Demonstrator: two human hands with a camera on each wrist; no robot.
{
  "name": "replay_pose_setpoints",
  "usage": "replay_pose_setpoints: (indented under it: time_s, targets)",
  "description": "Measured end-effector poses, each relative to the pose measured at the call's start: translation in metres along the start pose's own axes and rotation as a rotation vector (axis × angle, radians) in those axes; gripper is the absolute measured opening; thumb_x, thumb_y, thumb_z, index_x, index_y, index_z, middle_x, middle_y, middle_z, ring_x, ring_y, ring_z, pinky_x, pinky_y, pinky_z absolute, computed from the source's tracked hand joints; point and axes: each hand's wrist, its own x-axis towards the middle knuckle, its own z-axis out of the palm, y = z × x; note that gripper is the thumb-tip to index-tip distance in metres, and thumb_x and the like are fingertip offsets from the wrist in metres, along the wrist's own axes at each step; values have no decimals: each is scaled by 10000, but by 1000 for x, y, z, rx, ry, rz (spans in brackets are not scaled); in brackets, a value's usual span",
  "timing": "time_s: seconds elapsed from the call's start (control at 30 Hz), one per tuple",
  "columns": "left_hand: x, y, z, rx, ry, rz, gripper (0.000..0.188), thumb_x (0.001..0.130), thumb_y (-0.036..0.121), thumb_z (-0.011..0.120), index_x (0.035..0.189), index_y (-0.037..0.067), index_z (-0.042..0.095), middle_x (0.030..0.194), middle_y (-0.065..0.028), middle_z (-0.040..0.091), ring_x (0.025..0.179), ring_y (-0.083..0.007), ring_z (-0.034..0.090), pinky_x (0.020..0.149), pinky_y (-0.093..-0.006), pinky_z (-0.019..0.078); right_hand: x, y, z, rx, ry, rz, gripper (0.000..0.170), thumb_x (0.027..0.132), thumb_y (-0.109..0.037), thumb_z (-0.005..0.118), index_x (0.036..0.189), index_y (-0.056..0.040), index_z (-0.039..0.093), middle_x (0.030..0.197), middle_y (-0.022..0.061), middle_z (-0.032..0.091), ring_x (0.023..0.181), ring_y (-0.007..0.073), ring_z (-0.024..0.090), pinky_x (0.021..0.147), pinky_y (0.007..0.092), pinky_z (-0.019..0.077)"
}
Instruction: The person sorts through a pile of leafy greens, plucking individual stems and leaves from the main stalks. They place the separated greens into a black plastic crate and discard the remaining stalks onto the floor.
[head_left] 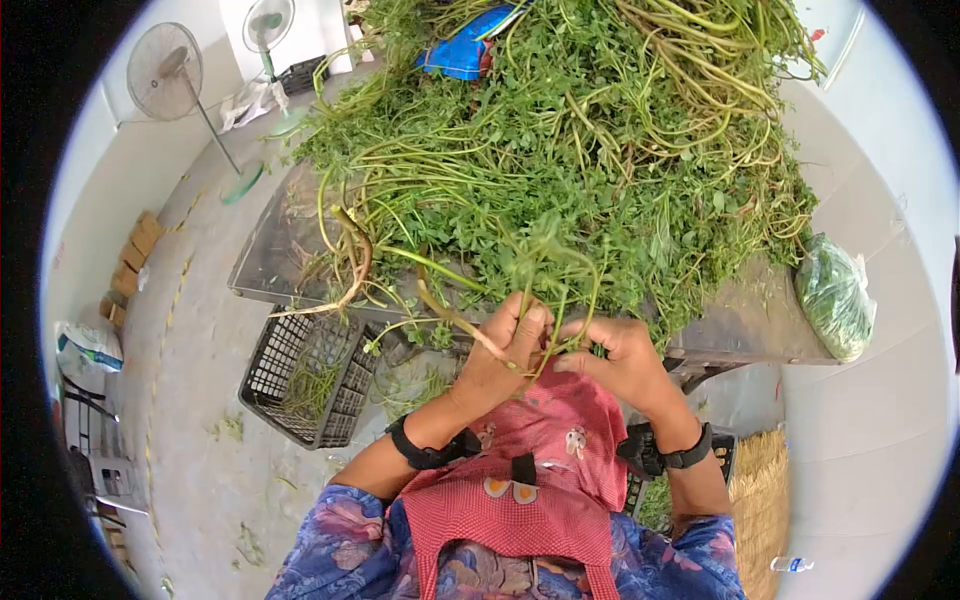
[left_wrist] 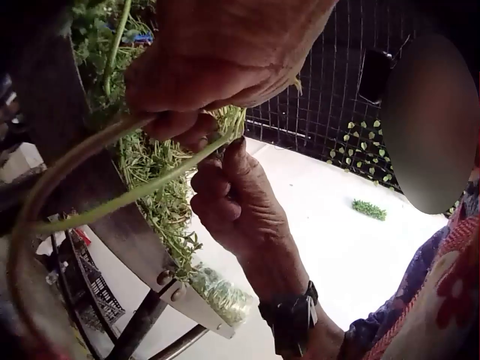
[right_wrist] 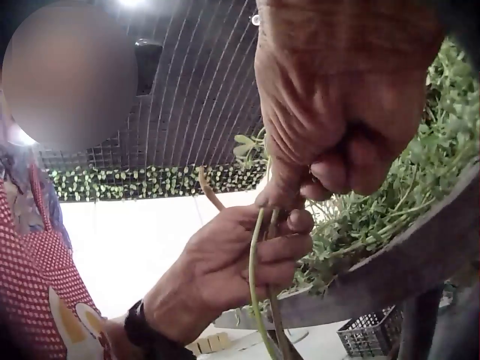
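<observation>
At the lower middle of the head view, in front of the red apron (head_left: 530, 415) and close to the near edge of the table (head_left: 740, 325), a brown stem (head_left: 452, 316) and a thin green stem (left_wrist: 135, 195) are held between the two hands. By the curled fingers of the left hand (head_left: 492, 365) the brown stem is gripped, and its long axis is laid on a slant, its bare end pointed to the upper left of the frame. By the right hand (head_left: 630, 365), set just to the right, the green stem is pinched between thumb and finger, as is seen in the left wrist view. Whether the two stems are joined cannot be told.

The relation that seems to count most is this: the thick end is placed on the left hand's side, while leafy growth is raised above the gap between the hands, within near reach of both. The two sets of fingertips are brought close together; whether they touch is not clearly shown.

Across the upper middle, the table is covered by a pile of greens (head_left: 600, 150). At the lower left, cut stalks are held in a black crate (head_left: 272, 372).
</observation>
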Motion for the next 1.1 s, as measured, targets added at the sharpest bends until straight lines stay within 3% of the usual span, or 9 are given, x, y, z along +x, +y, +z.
replay_pose_setpoints:
  time_s: [0.03, 0.27, 0.4, 0.43, 0.5, 0.63, 0.73, 0.93, 1.1]
  targets:
    - [0, 7, 1, 51, 29, 21, 301, 979, 320, 370, 894, 50, 471, 666, -3, 464, 574, -58, 445, 497, -226, 388, 2, -2, -2, 32, -26, 22, 217, 767, -174, 669, 944, -52, 639, 780, 153, 619, 677, 319, 600, 613, 342, 476]
    - [12, 20, 2, -146, -176, -149, 314, 978, 312, 363, 928, 28, 486, 579, 3, 461, 500, -67, 490, 458, -203, 385, 13, 3, -22, -448, -79, 41, 202, 764, -134, 630, 958, -82, 645, 783, 142, 602, 680, 355, 570, 603, 393, 472]
    - [30, -15, -5, -68, -99, 114, 313, 973, 300, 394, 956, 12, 513, 529, 27, 416, 465, -55, 426, 432, -206, 347, 25, 49, -44, -332, 536, 30, 132, 838, -81, 582, 938, -28, 650, 716, 83, 627, 649, 177, 589, 577, 326, 457]
    - [36, -26, -9, -5, -66, 204, 305, 970, 284, 408, 949, 3, 524, 528, 28, 418, 460, -51, 394, 433, -212, 335, 30, 62, -52, -346, 522, 35, 132, 838, -81, 582, 938, -28, 650, 716, 83, 627, 649, 177, 589, 577, 326, 457]
    - [44, -17, -21, -56, -54, 145, 293, 968, 270, 417, 950, 0, 528, 540, 28, 424, 468, -49, 398, 440, -212, 336, 38, 86, -64, -40, 686, 509, 159, 855, -87, 583, 965, 14, 639, 783, 92, 663, 724, 126, 589, 628, 287, 462]
    - [62, -27, -39, -219, -93, 97, 272, 964, 240, 430, 945, -9, 538, 548, 22, 435, 480, -51, 412, 452, -209, 344, 22, 207, -46, -506, 595, 323, 150, 872, -116, 567, 946, -3, 631, 761, 137, 640, 615, 223, 587, 577, 337, 449]
    - [67, -35, -43, -272, -143, 54, 274, 965, 237, 420, 947, -11, 535, 529, 18, 443, 458, -54, 420, 450, -210, 360, 52, 139, -19, -863, 529, 233, 143, 877, -139, 558, 910, -18, 626, 720, 159, 609, 571, 277, 553, 537, 354, 431]
    - [71, -36, -51, -230, -245, 20, 267, 956, 243, 432, 926, -3, 529, 529, 7, 499, 426, -41, 432, 452, -201, 395, 46, 144, -18, -714, 563, 300, 125, 881, -136, 551, 890, -34, 624, 696, 164, 590, 522, 286, 520, 496, 339, 421]
    - [71, -24, -53, -248, -243, -115, 225, 932, 208, 483, 824, 12, 508, 486, -33, 504, 422, -108, 512, 414, -269, 397, 48, 139, -13, -530, 599, 233, 148, 894, -135, 550, 954, -17, 618, 721, 119, 599, 580, 172, 507, 545, 292, 427]
